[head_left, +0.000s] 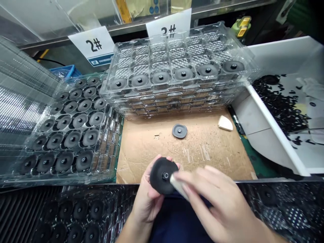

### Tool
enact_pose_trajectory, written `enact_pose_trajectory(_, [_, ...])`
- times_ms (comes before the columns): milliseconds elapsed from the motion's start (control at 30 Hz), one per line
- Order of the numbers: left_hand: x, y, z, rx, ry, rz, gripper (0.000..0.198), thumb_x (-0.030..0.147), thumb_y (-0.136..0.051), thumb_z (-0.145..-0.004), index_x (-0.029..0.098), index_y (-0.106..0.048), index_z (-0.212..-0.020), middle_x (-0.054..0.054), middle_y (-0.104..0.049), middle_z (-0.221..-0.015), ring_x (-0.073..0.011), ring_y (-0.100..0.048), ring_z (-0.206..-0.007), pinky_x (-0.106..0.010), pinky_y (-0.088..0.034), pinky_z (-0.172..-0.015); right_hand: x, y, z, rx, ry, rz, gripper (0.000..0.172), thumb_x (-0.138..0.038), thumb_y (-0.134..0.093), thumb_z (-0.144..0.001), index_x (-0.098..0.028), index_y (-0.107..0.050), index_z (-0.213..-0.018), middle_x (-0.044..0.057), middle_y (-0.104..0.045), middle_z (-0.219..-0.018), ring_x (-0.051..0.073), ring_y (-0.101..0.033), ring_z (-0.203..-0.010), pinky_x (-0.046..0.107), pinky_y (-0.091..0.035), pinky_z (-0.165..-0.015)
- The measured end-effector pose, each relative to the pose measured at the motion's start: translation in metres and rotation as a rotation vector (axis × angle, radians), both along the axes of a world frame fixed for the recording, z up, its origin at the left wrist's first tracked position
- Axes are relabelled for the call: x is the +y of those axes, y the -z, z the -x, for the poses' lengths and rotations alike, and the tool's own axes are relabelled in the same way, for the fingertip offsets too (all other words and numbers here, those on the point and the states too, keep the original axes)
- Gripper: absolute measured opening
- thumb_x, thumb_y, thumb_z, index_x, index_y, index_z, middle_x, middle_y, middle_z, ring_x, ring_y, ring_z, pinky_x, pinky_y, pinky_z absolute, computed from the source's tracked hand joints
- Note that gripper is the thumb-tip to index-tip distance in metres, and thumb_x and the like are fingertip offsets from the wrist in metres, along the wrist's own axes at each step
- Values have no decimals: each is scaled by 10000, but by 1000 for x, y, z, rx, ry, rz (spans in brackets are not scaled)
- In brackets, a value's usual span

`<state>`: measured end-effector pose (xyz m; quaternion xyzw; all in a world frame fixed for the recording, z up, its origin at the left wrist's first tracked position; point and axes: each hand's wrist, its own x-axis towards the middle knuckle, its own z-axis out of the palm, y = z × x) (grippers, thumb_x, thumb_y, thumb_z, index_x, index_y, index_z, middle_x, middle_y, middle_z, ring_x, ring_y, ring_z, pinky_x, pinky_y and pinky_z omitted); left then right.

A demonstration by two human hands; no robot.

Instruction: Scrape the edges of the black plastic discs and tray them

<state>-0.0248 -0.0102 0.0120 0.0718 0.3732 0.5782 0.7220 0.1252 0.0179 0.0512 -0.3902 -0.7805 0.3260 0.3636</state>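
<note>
This looks like a production workshop, seen from a small-parts station: a scuffed cardboard sheet (pixel 141 135) covers the middle of a green worktop (pixel 253 159), and stacked clear trays (pixel 174 98) at nine and twelve o'clock hold matching black discs (pixel 71 139) in moulded compartments. Printed signs along a metal ledge (pixel 217 9) read "2#" (pixel 93 45), between ten and eleven o'clock, and "3#" (pixel 174 22), at twelve, while at three o'clock a white bin (pixel 275 130) holds a loose heap of small black parts (pixel 283 104).
</note>
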Motion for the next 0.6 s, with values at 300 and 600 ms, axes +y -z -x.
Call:
enact_pose_trajectory(300, [2, 1, 0, -66, 38, -71, 550, 363, -833, -522, 298, -674, -1045, 0, -704, -1088, -206, -664, -978, -292, -492, -909, 0, 56, -40, 345, 346, 638, 253, -357, -600, -841, -239, -700, -1041, 64, -710, -1038, 207, -666, -886, 295, -548, -735])
enact_pose_trajectory(600, [1, -3, -9, -6, 24, -19, 572, 340, -856, -497, 289, -673, -1036, -6, -697, -1082, -204, -655, -957, -293, -482, -911, 4, 7, -17, 152, 378, 119, 274, -221, -539, -887, -276, -612, -1145, 15, -683, -1061, 164, -637, -880, 275, -514, -727])
